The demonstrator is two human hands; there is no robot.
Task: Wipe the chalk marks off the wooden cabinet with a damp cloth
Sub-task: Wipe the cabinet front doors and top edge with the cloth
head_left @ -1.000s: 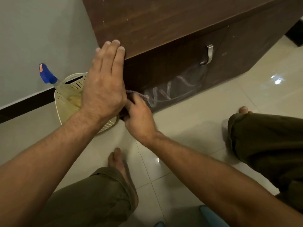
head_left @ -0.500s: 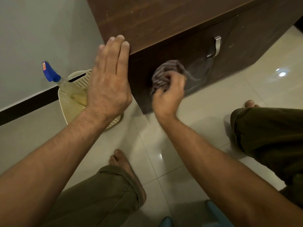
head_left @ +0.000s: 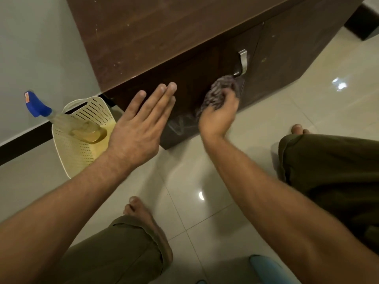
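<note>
A low dark wooden cabinet (head_left: 155, 33) stands against the wall, with a metal handle (head_left: 243, 61) on its front door. My right hand (head_left: 218, 117) is shut on a crumpled checked cloth (head_left: 220, 92) and presses it on the door just below the handle. Faint white chalk marks (head_left: 180, 125) show low on the door, left of that hand. My left hand (head_left: 141, 124) is flat, fingers together, held in front of the door's left part; whether it touches the wood I cannot tell.
A cream perforated basket (head_left: 82, 140) sits on the tiled floor by the cabinet's left corner, holding a spray bottle (head_left: 61, 121) with a blue trigger. My bare feet (head_left: 143, 220) and bent knees in olive trousers (head_left: 332, 171) flank the spot. A blue object (head_left: 266, 269) lies at the bottom edge.
My right hand swept the cloth from the door's lower left up and right to below the handle. My left hand came off the cabinet's top corner and dropped in front of the door.
</note>
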